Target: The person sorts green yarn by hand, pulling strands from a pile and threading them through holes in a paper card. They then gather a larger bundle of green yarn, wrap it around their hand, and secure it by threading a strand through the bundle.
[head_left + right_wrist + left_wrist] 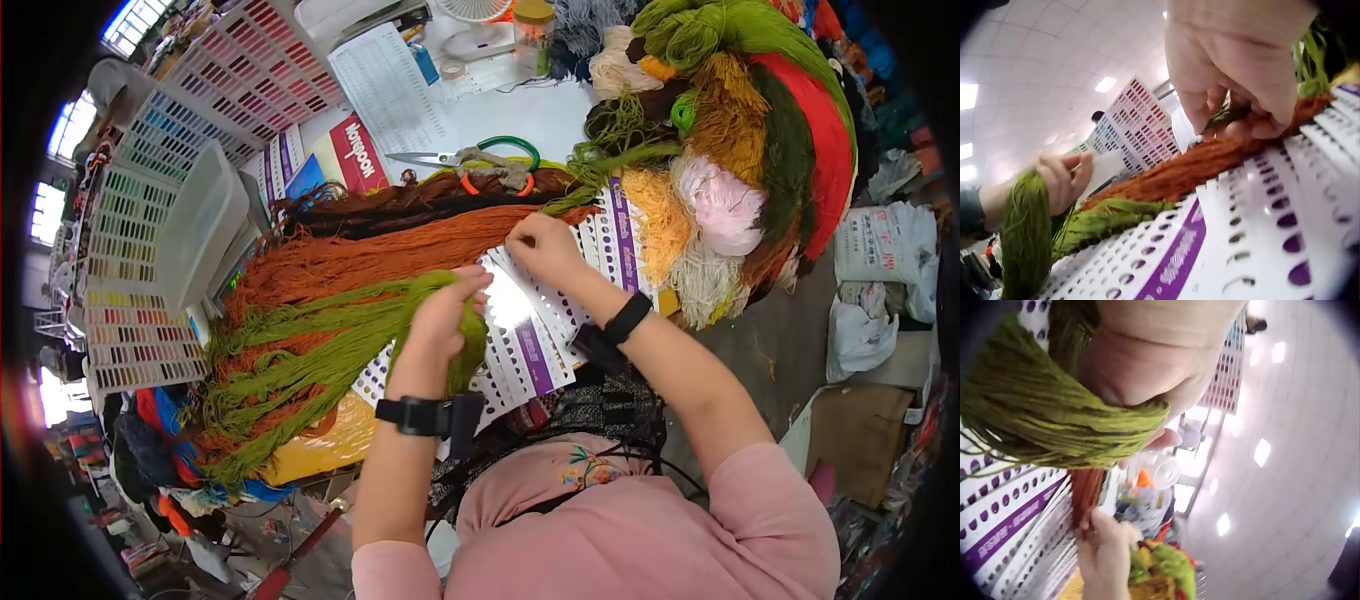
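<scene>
My left hand holds a skein of olive-green yarn. In the left wrist view, a thick loop of the yarn wraps under the thumb side of the hand. Its loose ends spread leftward over rust-orange yarn. To the right, my right hand is over the right end of the rust yarn, fingers curled in. The right wrist view shows a few dark green strands pinched between its fingertips. White cards with punched holes and purple bands lie beneath both hands.
Green- and orange-handled scissors rest behind the rust yarn, near a red notebook. A pile of many-coloured yarn fills the right side. Colour-sample boards and a whitish plastic tray stand at left.
</scene>
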{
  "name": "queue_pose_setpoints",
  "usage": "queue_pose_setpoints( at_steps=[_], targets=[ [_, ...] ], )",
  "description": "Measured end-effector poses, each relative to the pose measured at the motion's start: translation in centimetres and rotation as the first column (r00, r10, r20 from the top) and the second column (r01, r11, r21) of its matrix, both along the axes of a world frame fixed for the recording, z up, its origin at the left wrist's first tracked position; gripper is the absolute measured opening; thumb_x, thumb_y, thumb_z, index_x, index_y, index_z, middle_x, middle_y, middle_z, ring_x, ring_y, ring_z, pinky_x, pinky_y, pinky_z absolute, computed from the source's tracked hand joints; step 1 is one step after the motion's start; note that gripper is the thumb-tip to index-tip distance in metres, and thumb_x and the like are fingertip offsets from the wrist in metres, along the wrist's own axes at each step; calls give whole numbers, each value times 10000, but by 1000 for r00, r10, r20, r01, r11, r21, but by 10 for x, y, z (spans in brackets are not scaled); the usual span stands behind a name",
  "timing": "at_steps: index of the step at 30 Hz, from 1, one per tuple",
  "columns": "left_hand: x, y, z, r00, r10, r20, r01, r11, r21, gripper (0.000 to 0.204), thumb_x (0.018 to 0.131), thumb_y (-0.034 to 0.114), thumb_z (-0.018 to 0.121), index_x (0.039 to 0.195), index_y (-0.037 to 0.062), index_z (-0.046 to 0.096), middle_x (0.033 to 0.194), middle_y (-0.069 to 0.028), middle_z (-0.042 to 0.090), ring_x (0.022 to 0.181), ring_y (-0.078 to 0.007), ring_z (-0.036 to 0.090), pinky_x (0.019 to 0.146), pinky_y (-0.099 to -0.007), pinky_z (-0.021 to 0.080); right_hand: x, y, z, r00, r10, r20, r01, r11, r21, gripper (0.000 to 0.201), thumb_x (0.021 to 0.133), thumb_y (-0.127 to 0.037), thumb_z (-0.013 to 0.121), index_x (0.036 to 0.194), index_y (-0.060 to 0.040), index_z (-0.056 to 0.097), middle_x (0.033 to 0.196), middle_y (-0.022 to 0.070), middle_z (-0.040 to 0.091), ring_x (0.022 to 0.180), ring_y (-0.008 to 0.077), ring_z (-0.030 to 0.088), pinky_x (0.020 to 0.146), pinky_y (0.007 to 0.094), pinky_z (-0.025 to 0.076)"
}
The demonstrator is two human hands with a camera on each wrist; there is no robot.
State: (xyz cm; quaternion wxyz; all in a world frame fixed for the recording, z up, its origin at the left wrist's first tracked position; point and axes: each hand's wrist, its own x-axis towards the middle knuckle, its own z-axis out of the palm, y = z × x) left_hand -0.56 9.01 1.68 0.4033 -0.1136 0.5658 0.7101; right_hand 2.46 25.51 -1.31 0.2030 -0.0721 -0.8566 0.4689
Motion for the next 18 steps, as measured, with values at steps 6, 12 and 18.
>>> queue_pose_setpoints(
  at_steps=[6, 12, 18],
  targets=[
    [-1, 41, -19, 994, -85, -65, 69, 971, -228, 130, 822, 126, 465, 731, 45, 509, 633, -5, 514, 473, -66, 451, 413, -178, 349, 8, -10, -9, 998, -55, -9, 56, 980, 190, 118, 584, -124, 593, 639, -60, 511, 679, 77, 495, 705, 267, 473, 641, 370, 338],
    [1, 42, -15, 982, -173, -77, 140, 938, -316, 141, 822, 138, 460, 705, 65, 491, 615, 8, 490, 463, -60, 431, 413, -181, 333, 8, -7, -3, 997, -51, 54, 44, 991, 127, 117, 579, -104, 587, 661, -55, 520, 703, 83, 498, 734, 267, 469, 664, 357, 327],
    [4, 43, -24, 992, -81, -101, 55, 970, -238, 142, 814, 129, 464, 688, 70, 493, 585, 10, 477, 457, -70, 417, 432, -187, 335, 7, -2, -4, 999, -45, 9, 44, 995, 85, 114, 569, -95, 582, 645, -42, 518, 684, 95, 498, 703, 282, 476, 627, 371, 355]
  ],
)
